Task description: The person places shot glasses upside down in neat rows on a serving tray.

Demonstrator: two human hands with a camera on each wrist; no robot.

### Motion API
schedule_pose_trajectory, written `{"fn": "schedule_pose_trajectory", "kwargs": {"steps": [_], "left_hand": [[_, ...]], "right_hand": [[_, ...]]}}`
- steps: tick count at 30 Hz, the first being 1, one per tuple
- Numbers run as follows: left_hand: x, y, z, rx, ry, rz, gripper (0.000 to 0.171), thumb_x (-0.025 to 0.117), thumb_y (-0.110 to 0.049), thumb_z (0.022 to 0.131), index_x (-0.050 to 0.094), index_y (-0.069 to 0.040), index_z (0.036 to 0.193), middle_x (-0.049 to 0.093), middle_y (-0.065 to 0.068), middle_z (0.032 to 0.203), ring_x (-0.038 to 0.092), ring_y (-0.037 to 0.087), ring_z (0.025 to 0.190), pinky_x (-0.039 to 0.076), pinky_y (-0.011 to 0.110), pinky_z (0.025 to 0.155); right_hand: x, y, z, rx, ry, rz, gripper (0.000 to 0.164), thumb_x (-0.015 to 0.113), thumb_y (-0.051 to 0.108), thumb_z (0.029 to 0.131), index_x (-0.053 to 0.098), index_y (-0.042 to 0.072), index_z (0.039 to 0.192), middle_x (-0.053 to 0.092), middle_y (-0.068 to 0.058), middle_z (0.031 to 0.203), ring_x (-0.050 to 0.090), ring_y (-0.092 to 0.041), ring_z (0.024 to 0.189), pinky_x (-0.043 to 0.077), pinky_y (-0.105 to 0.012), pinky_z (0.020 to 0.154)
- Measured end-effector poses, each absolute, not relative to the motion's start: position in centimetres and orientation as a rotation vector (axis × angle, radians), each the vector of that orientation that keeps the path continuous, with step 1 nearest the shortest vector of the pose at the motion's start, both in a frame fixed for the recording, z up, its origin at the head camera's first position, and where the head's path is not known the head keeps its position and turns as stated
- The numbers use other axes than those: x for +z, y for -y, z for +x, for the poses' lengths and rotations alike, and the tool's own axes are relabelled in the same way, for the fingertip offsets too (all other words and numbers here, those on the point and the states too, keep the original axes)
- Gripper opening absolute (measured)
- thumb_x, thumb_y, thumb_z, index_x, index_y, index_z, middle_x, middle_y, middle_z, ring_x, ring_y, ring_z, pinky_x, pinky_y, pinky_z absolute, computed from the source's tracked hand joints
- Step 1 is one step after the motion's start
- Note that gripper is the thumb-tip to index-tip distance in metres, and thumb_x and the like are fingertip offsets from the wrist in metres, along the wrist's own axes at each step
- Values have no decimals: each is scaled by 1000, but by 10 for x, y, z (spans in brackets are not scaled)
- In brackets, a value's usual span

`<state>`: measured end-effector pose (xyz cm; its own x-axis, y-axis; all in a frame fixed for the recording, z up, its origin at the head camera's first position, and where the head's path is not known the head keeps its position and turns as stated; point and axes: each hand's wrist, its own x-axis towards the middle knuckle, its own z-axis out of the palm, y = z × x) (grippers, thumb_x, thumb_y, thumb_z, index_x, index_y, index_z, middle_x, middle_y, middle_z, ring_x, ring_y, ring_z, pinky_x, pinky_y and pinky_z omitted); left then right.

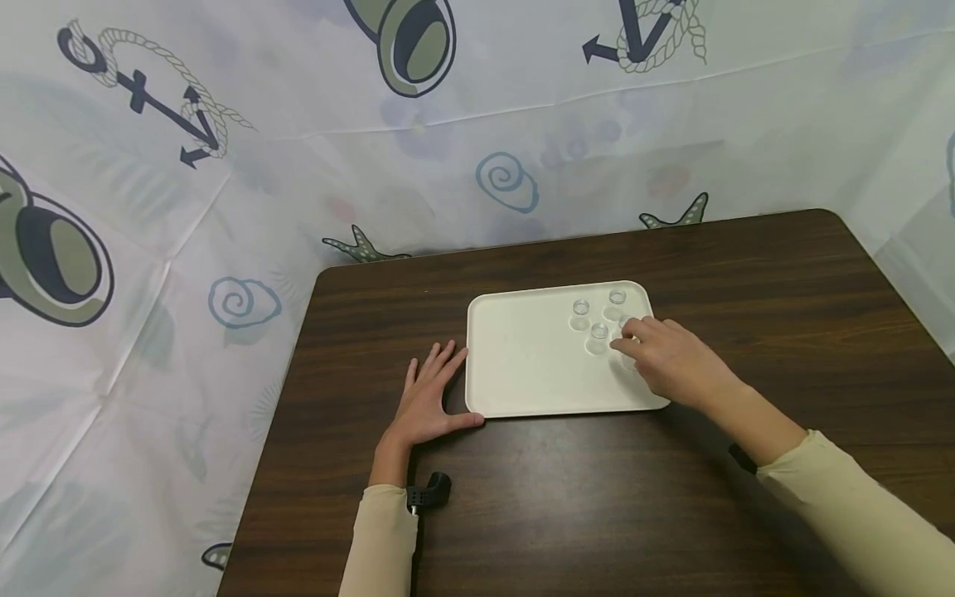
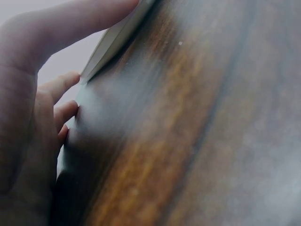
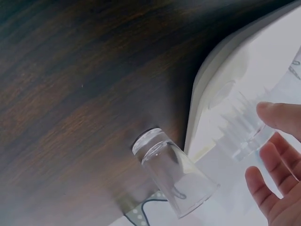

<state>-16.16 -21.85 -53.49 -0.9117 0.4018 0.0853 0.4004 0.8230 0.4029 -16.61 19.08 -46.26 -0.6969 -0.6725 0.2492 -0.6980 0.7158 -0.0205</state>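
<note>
A cream tray [image 1: 522,356] lies on the table with several small clear shot glasses on its right half, one shot glass [image 1: 598,336] left of my right hand. My right hand [image 1: 671,361] reaches over the tray's right side; its thumb and fingers [image 3: 261,188] close about a ridged clear shot glass [image 3: 240,125]. The palm hides part of that group in the head view. A smooth clear glass [image 3: 176,172] shows beside the tray's corner in the right wrist view. At the tray's left edge, my left hand [image 1: 425,406] rests with fingers spread and thumb at the near corner.
The dark wooden table [image 1: 552,506] extends around the tray. Patterned white cloth [image 1: 418,174] hangs behind it and along the left. A black wrist strap [image 1: 431,491] is on the left wrist.
</note>
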Motion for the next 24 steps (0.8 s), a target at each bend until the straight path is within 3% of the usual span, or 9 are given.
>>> {"fn": "schedule_pose_trajectory", "kwargs": {"steps": [15,24], "left_hand": [[-534,219,-161,653,-2997,663,109,66,-76,66,24,-27,153,18,5,159,10,29,147,3,63,111],[-535,218,-161,642,-3001,655,109,64,-78,65,23,-28,153,17,3,160,9,27,147,3,62,112]], "right_hand": [[-447,-219,-165,447,2593,948,35,79,5,72,71,7,106,60,-8,100,56,-22,78,48,-38,65],[-432,-250,-159,602,2675,672,32,76,8,80,70,10,111,57,-4,107,57,-18,82,46,-37,65]]}}
